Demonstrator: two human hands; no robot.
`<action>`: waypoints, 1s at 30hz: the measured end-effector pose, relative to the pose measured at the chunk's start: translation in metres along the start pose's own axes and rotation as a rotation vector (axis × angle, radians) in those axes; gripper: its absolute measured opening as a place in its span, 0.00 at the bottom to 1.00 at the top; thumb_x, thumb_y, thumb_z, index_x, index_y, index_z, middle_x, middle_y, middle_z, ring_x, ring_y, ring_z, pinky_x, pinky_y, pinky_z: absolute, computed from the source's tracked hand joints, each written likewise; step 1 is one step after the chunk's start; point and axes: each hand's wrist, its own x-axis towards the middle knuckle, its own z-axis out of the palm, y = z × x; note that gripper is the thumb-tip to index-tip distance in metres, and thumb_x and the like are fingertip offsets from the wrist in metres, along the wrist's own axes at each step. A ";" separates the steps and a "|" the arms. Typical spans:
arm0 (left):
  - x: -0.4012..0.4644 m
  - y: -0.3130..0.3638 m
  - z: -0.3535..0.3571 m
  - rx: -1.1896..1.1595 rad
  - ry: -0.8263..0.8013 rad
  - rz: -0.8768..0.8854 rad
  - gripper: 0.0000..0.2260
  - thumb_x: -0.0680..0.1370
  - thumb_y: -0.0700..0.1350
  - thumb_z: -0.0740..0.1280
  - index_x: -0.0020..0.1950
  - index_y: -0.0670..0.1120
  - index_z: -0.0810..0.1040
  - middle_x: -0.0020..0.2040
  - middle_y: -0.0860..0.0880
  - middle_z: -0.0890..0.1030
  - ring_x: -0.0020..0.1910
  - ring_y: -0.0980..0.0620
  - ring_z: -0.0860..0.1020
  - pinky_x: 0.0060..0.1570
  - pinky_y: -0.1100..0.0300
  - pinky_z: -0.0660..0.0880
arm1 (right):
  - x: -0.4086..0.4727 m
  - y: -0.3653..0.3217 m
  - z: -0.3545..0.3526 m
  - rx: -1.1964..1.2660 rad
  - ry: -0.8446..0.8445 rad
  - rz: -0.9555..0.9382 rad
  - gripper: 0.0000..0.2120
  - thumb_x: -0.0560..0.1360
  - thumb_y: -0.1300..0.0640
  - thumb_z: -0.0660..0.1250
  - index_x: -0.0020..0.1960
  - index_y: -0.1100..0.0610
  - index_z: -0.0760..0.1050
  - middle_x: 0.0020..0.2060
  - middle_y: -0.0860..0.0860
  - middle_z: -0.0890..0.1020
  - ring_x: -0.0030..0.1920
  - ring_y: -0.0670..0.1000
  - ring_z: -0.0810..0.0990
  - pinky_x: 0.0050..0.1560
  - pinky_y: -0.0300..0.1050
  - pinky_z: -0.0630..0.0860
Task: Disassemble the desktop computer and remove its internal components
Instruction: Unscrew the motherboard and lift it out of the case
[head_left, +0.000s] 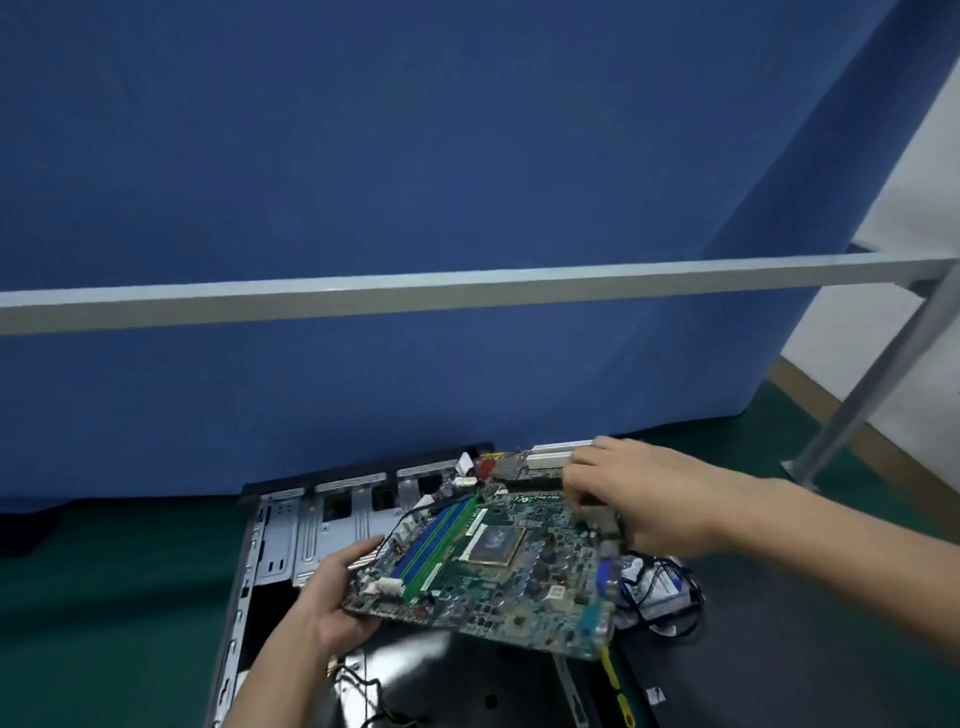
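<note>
While the left hand (332, 597) grips the near-left edge of the board (498, 561) and the right hand (639, 499) pinches its far-right side, the board hangs tilted above the open case (280, 540), so removal seems mostly done, with wires (363, 691) left inside.

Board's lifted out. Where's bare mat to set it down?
Bare green mat left of the case, up to the blue partition. Right of the motherboard is crowded: loose cables and a labelled part. Beyond them, mat toward the frame leg looks free.
</note>
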 end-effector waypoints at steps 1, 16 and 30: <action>0.001 0.000 0.001 0.070 0.002 -0.007 0.12 0.66 0.42 0.71 0.46 0.37 0.78 0.44 0.34 0.81 0.37 0.38 0.81 0.44 0.44 0.79 | -0.003 0.007 0.007 -0.010 -0.003 0.002 0.16 0.69 0.64 0.63 0.50 0.47 0.65 0.48 0.42 0.69 0.47 0.45 0.62 0.45 0.40 0.62; 0.017 -0.080 0.061 0.650 0.336 0.191 0.27 0.75 0.56 0.66 0.68 0.41 0.70 0.70 0.40 0.68 0.69 0.40 0.65 0.68 0.45 0.61 | -0.026 0.100 0.131 -0.144 0.203 -0.159 0.22 0.67 0.69 0.62 0.56 0.50 0.70 0.59 0.45 0.73 0.66 0.53 0.65 0.64 0.44 0.64; 0.045 -0.112 0.090 2.060 0.724 0.901 0.14 0.79 0.41 0.58 0.65 0.45 0.69 0.61 0.46 0.72 0.60 0.48 0.69 0.56 0.57 0.69 | -0.021 0.104 0.156 -0.164 0.146 -0.129 0.20 0.72 0.69 0.59 0.58 0.50 0.64 0.57 0.46 0.69 0.53 0.52 0.67 0.38 0.43 0.62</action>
